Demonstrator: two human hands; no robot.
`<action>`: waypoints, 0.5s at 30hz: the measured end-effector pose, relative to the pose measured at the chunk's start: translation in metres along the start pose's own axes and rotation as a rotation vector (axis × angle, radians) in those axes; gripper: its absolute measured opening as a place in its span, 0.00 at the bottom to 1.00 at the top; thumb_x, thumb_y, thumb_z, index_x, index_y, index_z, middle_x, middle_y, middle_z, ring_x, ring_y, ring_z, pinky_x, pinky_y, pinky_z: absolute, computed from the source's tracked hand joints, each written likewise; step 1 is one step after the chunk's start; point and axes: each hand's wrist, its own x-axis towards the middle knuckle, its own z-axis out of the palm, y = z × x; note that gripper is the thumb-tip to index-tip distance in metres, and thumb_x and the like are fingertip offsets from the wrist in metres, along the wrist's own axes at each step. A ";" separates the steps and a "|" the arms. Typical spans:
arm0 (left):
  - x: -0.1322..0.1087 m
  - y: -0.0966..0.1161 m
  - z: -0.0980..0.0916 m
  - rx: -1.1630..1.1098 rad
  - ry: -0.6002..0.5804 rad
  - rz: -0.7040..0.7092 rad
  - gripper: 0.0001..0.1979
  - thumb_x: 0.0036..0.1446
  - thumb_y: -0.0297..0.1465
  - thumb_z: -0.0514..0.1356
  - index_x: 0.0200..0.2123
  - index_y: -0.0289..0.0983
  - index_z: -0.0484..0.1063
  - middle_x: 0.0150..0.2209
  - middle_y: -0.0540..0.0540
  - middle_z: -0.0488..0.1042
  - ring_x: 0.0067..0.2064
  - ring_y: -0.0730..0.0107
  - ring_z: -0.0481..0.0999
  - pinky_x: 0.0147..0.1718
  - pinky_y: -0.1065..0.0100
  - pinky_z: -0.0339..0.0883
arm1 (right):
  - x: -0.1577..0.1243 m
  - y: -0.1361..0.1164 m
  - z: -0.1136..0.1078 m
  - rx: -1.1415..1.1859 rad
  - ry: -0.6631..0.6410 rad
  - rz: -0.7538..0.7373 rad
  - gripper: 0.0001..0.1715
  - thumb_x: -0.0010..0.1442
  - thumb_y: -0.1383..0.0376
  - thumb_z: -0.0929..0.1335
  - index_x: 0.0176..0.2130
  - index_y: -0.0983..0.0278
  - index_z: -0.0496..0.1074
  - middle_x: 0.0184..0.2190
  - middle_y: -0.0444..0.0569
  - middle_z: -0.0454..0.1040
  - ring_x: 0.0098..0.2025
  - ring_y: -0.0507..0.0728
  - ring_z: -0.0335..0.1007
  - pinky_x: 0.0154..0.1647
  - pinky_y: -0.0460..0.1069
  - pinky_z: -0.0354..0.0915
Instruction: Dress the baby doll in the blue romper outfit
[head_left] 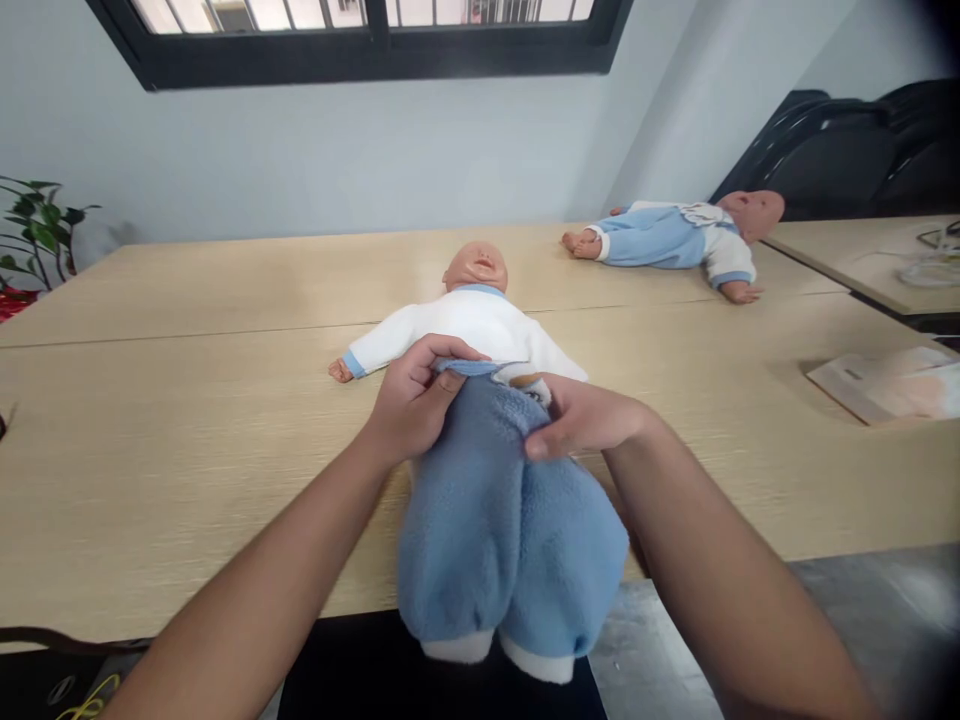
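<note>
A baby doll lies on its back on the table, its head toward the wall. It has on a white long-sleeved top with blue collar and cuffs. Blue fleece trousers with white leg cuffs stretch toward me from its waist and hang past the table's front edge. At the waistband's left side, my left hand pinches the cloth between thumb and fingers. My right hand grips the trousers' upper right side, its fingers partly tucked behind the cloth. Whether the doll's legs are inside the trousers is hidden.
A second doll in blue and white lies at the table's back right. On the right is a flat packet. Black chairs stand behind. A potted plant is at far left, and the wooden table spreads beneath.
</note>
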 end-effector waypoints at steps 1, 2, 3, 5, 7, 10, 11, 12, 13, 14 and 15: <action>0.001 0.000 -0.001 -0.020 0.027 -0.030 0.12 0.68 0.42 0.65 0.47 0.40 0.75 0.45 0.45 0.81 0.48 0.64 0.80 0.51 0.63 0.72 | 0.000 0.002 0.001 0.047 -0.002 0.002 0.28 0.55 0.54 0.81 0.48 0.66 0.76 0.40 0.46 0.79 0.41 0.53 0.76 0.44 0.48 0.72; 0.002 -0.001 -0.002 -0.039 0.053 -0.059 0.13 0.67 0.43 0.65 0.46 0.41 0.75 0.43 0.47 0.80 0.45 0.66 0.79 0.48 0.65 0.72 | -0.001 0.003 0.003 0.080 -0.001 0.005 0.28 0.56 0.54 0.81 0.48 0.66 0.76 0.41 0.47 0.80 0.41 0.54 0.77 0.45 0.48 0.72; 0.003 -0.001 -0.003 -0.062 0.072 -0.088 0.14 0.66 0.44 0.66 0.46 0.41 0.75 0.40 0.48 0.79 0.41 0.68 0.78 0.44 0.67 0.72 | -0.001 0.002 0.004 0.100 -0.004 0.010 0.29 0.56 0.54 0.81 0.50 0.67 0.76 0.42 0.48 0.81 0.42 0.54 0.78 0.45 0.48 0.73; 0.005 0.001 -0.006 -0.113 0.066 -0.162 0.16 0.65 0.46 0.66 0.47 0.42 0.74 0.36 0.51 0.76 0.35 0.70 0.74 0.37 0.69 0.69 | 0.000 -0.002 0.006 0.077 -0.001 0.020 0.32 0.55 0.53 0.81 0.52 0.66 0.76 0.45 0.49 0.81 0.44 0.56 0.78 0.46 0.49 0.74; 0.006 0.005 -0.009 -0.127 -0.007 -0.224 0.18 0.66 0.47 0.64 0.51 0.42 0.73 0.37 0.50 0.76 0.35 0.70 0.74 0.37 0.69 0.69 | 0.002 -0.007 0.007 -0.045 0.060 0.028 0.29 0.57 0.55 0.80 0.53 0.65 0.77 0.46 0.48 0.81 0.46 0.56 0.78 0.48 0.50 0.74; 0.007 0.016 -0.015 0.055 -0.190 -0.206 0.23 0.68 0.48 0.62 0.58 0.40 0.72 0.50 0.43 0.79 0.47 0.62 0.78 0.47 0.64 0.72 | 0.007 -0.010 0.007 -0.306 0.270 -0.027 0.21 0.59 0.56 0.78 0.49 0.63 0.79 0.45 0.47 0.82 0.46 0.58 0.78 0.52 0.52 0.72; 0.007 0.019 -0.018 0.147 -0.271 -0.188 0.27 0.65 0.49 0.64 0.60 0.39 0.71 0.54 0.41 0.78 0.52 0.57 0.77 0.51 0.62 0.71 | 0.009 -0.010 0.008 -0.374 0.364 -0.056 0.19 0.60 0.56 0.78 0.47 0.63 0.80 0.44 0.47 0.82 0.45 0.58 0.77 0.52 0.53 0.72; 0.007 0.022 -0.019 0.238 -0.358 -0.188 0.31 0.61 0.49 0.68 0.62 0.39 0.70 0.56 0.40 0.77 0.55 0.53 0.76 0.53 0.60 0.71 | 0.011 -0.008 0.008 -0.426 0.454 -0.086 0.17 0.60 0.56 0.77 0.45 0.63 0.80 0.42 0.47 0.82 0.45 0.58 0.77 0.52 0.53 0.71; 0.007 0.024 -0.021 0.319 -0.438 -0.210 0.36 0.56 0.49 0.71 0.63 0.39 0.70 0.56 0.41 0.78 0.56 0.50 0.76 0.54 0.58 0.71 | 0.012 -0.007 0.009 -0.463 0.531 -0.112 0.16 0.61 0.56 0.77 0.44 0.63 0.80 0.41 0.47 0.83 0.44 0.59 0.77 0.51 0.53 0.71; 0.007 0.026 -0.023 0.375 -0.490 -0.245 0.38 0.52 0.48 0.74 0.62 0.40 0.72 0.52 0.42 0.80 0.54 0.49 0.77 0.52 0.58 0.72 | 0.013 -0.006 0.010 -0.489 0.581 -0.127 0.15 0.61 0.56 0.77 0.43 0.63 0.80 0.40 0.47 0.83 0.43 0.59 0.77 0.50 0.53 0.71; 0.007 0.027 -0.024 0.410 -0.520 -0.285 0.36 0.50 0.49 0.75 0.59 0.40 0.75 0.48 0.44 0.81 0.51 0.50 0.79 0.49 0.58 0.73 | 0.014 -0.006 0.011 -0.503 0.593 -0.133 0.15 0.61 0.56 0.77 0.42 0.63 0.80 0.40 0.47 0.83 0.44 0.59 0.77 0.50 0.53 0.71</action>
